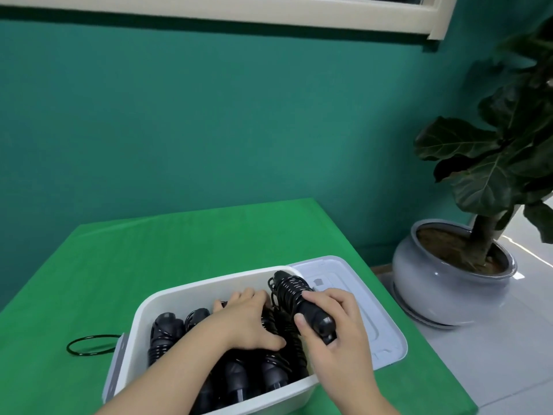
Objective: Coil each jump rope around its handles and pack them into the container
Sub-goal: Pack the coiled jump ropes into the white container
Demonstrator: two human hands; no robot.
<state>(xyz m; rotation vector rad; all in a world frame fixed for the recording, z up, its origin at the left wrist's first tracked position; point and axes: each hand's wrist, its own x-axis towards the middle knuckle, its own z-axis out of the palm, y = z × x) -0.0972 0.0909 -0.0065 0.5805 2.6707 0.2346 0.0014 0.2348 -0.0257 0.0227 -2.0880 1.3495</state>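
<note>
A white container (167,298) sits on the near right part of a green table (179,244), with its lid (359,283) lying flat just beyond and to the right of it. Several coiled black jump ropes (164,333) lie packed side by side inside the container. The left hand (245,319) reaches down into it, fingers spread and pressing on the packed ropes, thumb stretched toward the right. The right hand (332,324) grips one handle end of another coiled jump rope (291,290), fingers curled around it, holding it tilted over the container's far right corner. A loose black loop (89,345) lies on the table just left of the container. A potted plant (466,235) stands on the floor to the right.
</note>
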